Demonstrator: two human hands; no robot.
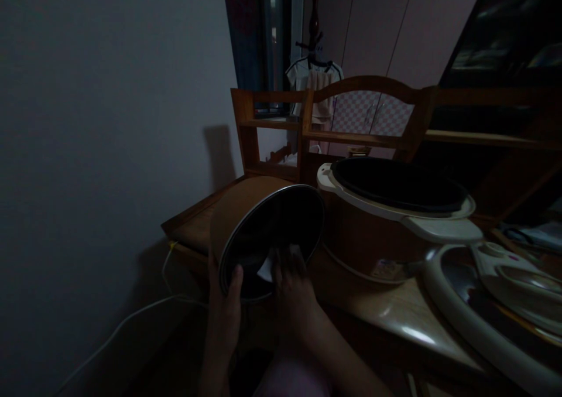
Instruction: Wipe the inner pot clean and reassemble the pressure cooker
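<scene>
A deep inner pot (246,201), tan outside and dark inside, is tilted with its mouth toward me. My left hand (226,300) grips its rim at the lower left, thumb on the inner side and fingers behind the wall. Reaching into the mouth, my right hand (292,280) presses a white cloth or tissue (266,268) near the pot's lower inside wall. Those fingertips are dim and slightly blurred. To the right stands the cooker body (364,233), with a pale rim, side handles and a dark opening.
The cooker's lid (461,303) lies at the table's right front. Under everything is a wooden table (390,309) with a shelf frame (369,84) along its back. A white cable (127,315) hangs at left beside the wall (109,122).
</scene>
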